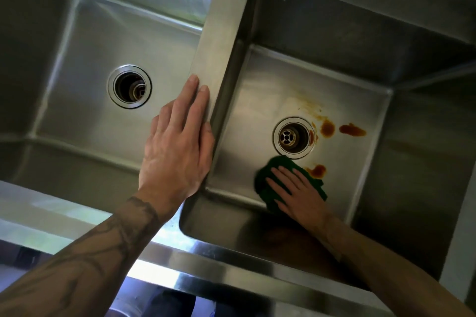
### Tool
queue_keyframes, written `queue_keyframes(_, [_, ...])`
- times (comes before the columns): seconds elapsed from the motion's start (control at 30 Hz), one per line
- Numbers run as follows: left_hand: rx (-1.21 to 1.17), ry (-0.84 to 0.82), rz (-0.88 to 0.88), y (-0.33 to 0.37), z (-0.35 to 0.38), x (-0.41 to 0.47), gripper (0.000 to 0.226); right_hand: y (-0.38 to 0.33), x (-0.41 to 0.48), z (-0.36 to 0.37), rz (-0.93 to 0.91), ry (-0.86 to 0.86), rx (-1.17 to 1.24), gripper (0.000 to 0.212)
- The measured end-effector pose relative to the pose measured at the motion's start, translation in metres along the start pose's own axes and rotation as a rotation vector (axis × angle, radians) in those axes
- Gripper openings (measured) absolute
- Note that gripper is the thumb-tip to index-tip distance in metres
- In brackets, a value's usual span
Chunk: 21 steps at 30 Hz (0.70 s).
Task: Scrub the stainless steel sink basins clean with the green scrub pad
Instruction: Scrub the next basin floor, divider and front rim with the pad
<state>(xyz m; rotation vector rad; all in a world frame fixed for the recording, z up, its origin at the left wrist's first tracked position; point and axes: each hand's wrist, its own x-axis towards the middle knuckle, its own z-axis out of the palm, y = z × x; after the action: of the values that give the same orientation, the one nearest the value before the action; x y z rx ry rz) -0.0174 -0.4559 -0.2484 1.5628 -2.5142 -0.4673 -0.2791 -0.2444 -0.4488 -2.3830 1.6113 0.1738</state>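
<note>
Right hand (300,192) presses flat, fingers spread, on the green scrub pad (265,188) beside brown sauce stains (327,128); left hand (177,147) lies open on the steel divider (219,41).

Head view, steeply downward, close above sink (221,41)

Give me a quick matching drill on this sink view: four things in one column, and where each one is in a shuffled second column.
Things:
1. left hand
2. right hand
3. green scrub pad
4. orange-brown stains

Places:
A. pressed flat on the pad, near the right basin's front corner
B. on the right basin floor, mostly right of the drain
C. resting on the divider between the basins
D. on the right basin floor, under a hand, just in front of the drain

Pairs: 1-C, 2-A, 3-D, 4-B
</note>
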Motion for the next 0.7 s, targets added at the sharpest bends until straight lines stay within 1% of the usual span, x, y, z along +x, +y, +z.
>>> queue_keyframes(0.1, [0.005, -0.006, 0.006, 0.0, 0.0, 0.0, 0.055, -0.019, 0.039, -0.009, 0.123, 0.023, 0.061, 0.055])
queue_keyframes(0.17, [0.01, -0.001, 0.003, 0.001, -0.001, 0.0, 0.055, -0.026, 0.069, -0.015, 0.212, 0.03, 0.119, 0.059])
queue_keyframes(0.2, [0.014, 0.002, 0.003, 0.001, 0.0, 0.0, 0.055, -0.026, 0.076, -0.018, 0.224, 0.03, 0.133, 0.059])
queue_keyframes(0.27, [0.016, 0.001, 0.001, 0.002, 0.0, 0.0, 0.055, -0.022, 0.061, -0.015, 0.178, 0.019, 0.132, 0.058])
queue_keyframes(0.37, [0.007, -0.004, 0.004, 0.001, 0.0, 0.001, 0.055, -0.001, -0.001, -0.004, 0.052, -0.001, 0.048, 0.056])
queue_keyframes(0.43, [0.011, -0.001, 0.003, 0.0, -0.001, 0.001, 0.055, 0.015, -0.031, 0.0, 0.026, -0.031, 0.001, 0.058])
queue_keyframes(0.47, [0.013, 0.0, 0.004, 0.0, -0.001, 0.0, 0.055, 0.021, -0.035, 0.0, 0.052, -0.042, 0.004, 0.059])
queue_keyframes(0.5, [0.016, 0.002, 0.007, 0.0, -0.001, 0.0, 0.055, 0.024, -0.032, -0.001, 0.117, -0.034, 0.024, 0.06])
queue_keyframes(0.57, [0.01, 0.008, 0.004, 0.001, 0.0, 0.0, 0.055, 0.019, -0.015, -0.006, 0.33, 0.015, 0.1, 0.06])
queue_keyframes(0.6, [0.008, 0.014, 0.001, 0.002, 0.0, 0.0, 0.054, 0.012, -0.005, -0.007, 0.402, 0.047, 0.118, 0.06])
queue_keyframes(0.63, [0.013, 0.02, 0.002, 0.002, 0.001, 0.0, 0.054, 0.006, 0.004, -0.006, 0.418, 0.071, 0.123, 0.06])
queue_keyframes(0.67, [0.017, 0.022, 0.006, 0.002, 0.001, -0.001, 0.054, 0.001, 0.008, -0.005, 0.388, 0.079, 0.12, 0.06])
queue_keyframes(0.7, [0.017, 0.023, 0.007, 0.002, 0.001, 0.0, 0.054, -0.001, 0.007, -0.003, 0.319, 0.067, 0.107, 0.062])
